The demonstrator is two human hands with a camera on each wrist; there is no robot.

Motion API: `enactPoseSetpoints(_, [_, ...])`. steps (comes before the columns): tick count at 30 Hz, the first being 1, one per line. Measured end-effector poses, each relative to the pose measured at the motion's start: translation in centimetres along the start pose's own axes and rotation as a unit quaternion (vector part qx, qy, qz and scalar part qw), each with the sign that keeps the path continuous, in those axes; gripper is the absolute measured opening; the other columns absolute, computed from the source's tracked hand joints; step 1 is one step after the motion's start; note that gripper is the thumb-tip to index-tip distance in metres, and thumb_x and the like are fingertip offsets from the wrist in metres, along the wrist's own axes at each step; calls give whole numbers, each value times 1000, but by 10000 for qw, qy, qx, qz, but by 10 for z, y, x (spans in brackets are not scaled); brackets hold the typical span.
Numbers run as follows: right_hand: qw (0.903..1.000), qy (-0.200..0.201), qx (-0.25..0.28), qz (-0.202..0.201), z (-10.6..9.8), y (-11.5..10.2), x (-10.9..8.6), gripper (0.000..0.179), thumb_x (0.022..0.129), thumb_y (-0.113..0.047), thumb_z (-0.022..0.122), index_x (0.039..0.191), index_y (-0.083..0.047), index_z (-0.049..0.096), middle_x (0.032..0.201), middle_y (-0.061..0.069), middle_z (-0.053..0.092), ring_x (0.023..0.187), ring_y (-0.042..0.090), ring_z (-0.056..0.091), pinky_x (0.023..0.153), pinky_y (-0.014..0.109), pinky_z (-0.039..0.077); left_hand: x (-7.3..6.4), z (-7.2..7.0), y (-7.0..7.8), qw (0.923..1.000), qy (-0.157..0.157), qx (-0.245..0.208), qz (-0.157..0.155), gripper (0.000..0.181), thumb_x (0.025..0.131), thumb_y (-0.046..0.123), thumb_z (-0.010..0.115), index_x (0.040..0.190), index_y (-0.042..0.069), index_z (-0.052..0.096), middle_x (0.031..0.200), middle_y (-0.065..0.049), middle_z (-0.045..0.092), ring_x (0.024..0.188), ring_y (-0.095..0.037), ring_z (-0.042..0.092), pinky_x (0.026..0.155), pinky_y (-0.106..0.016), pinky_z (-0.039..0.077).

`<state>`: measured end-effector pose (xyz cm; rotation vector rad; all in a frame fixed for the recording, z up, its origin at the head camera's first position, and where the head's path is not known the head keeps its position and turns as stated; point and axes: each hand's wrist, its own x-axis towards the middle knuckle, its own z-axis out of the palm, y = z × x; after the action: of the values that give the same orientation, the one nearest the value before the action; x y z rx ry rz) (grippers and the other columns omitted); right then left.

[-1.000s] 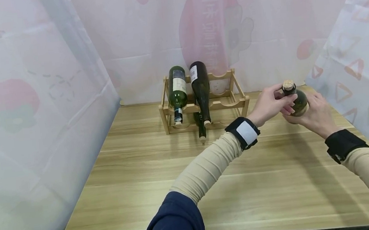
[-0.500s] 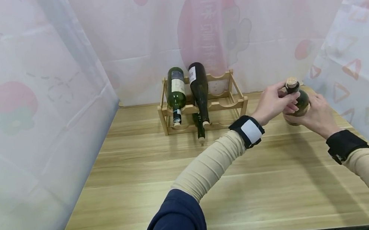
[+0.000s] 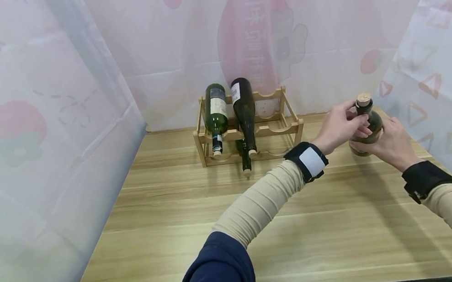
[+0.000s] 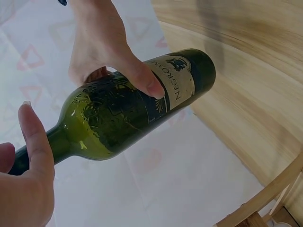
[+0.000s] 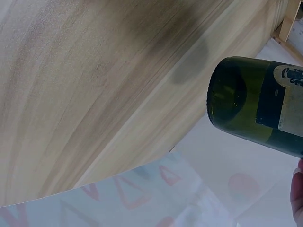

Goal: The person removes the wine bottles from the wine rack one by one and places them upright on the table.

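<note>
A green wine bottle with a cork in its mouth is at the right side of the table. My left hand holds its neck between thumb and fingers. My right hand grips the bottle's body from the right. In the left wrist view, the right thumb lies across the bottle beside its cream label. The right wrist view shows the bottle's base apart from the table, its shadow on the wood. Most of the right hand's fingers are hidden behind the glass.
Left of the hands stands a wooden wine rack. On its upper level lie a green bottle and a dark bottle, corks forward; another bottle pokes out below. Printed curtains surround the wooden table.
Both hands and the bottle between them have shifted a little to the right, the cork end most. Their grip looks the same. The rack and its bottles stay in place.
</note>
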<state>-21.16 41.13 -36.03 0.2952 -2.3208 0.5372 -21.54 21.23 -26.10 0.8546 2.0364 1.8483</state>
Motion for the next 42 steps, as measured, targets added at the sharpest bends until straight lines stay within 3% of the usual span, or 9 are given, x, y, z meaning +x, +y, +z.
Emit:
enactPoseSetpoints(14, [9998,119,-105,129,-4,4,-5,79,49,-18,93,118,-1,58,90,21,63,79,40,51,72,47,33,1,10,4,9995,-20,186,-243,40,94,0,54,131,14,52,98,-12,73,69,-14,71,61,-17,56])
enactPoseSetpoints(27, [9987,163,108,471,-5,9,-10,76,53,-17,92,118,-1,56,94,27,63,83,44,52,72,50,33,8,19,3,9993,-132,-56,-355,70,84,-17,41,145,19,42,97,-11,72,71,-11,69,67,-17,56])
enactPoseSetpoints(33, [9977,230,286,568,-2,10,-12,74,52,-14,92,117,0,60,95,30,64,84,43,51,74,46,31,12,20,3,9987,-222,-206,-402,70,86,-18,41,146,19,40,99,-13,71,74,-14,70,71,-21,58])
enactPoseSetpoints(42, [9950,142,392,913,0,5,-13,82,55,-17,93,127,-4,57,107,29,63,92,43,51,75,44,32,15,21,5,9988,-46,-235,-417,66,86,-17,44,142,18,45,97,-15,72,71,-15,70,70,-22,58])
